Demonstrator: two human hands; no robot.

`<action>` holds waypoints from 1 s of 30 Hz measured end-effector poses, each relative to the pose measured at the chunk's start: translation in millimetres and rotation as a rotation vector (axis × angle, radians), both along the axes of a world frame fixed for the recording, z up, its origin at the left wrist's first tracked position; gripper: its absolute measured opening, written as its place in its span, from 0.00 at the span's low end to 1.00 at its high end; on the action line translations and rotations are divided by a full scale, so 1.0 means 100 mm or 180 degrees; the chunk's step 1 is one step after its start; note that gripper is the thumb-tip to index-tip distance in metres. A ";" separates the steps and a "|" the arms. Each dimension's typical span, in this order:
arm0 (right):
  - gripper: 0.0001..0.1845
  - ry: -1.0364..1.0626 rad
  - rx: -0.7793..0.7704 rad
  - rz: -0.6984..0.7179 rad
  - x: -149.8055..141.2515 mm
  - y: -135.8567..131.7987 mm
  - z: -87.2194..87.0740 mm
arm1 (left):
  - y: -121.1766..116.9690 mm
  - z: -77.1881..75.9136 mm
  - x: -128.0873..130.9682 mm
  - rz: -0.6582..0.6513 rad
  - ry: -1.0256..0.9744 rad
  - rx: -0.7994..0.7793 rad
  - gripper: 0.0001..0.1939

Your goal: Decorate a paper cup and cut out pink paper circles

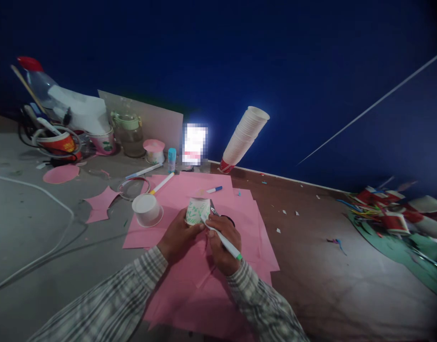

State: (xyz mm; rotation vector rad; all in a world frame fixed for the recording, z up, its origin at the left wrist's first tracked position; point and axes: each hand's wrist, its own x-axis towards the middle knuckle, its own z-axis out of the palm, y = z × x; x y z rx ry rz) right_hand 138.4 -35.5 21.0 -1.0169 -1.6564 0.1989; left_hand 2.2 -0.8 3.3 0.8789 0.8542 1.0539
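My left hand [180,233] is closed around a small white paper cup [196,209] covered with green pen strokes. In my right hand [223,240] is a white marker with a green end [229,245]; its tip meets the cup's side. Scissors [213,209] lie partly hidden behind my right hand. Beneath both hands spread several pink paper sheets [247,228]. To the left on the paper stands a white tub-like cup [147,211]. A blue marker cap [214,189] and a yellow-ended marker [163,183] lie beyond the cup in my hand.
A tall stack of paper cups [245,137] leans at the back by the blue wall. A glass jar [129,135], a glue stick [171,160] and a red cup of tools [59,145] stand back left. A white cable [66,204] crosses the left; cluttered green mat [389,249] lies right.
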 end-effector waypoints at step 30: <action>0.12 0.0327 -0.0330 -0.0111 0.00 -0.01 -0.08 | 0.01 -0.03 -0.02 0.0048 0.0199 0.0034 0.24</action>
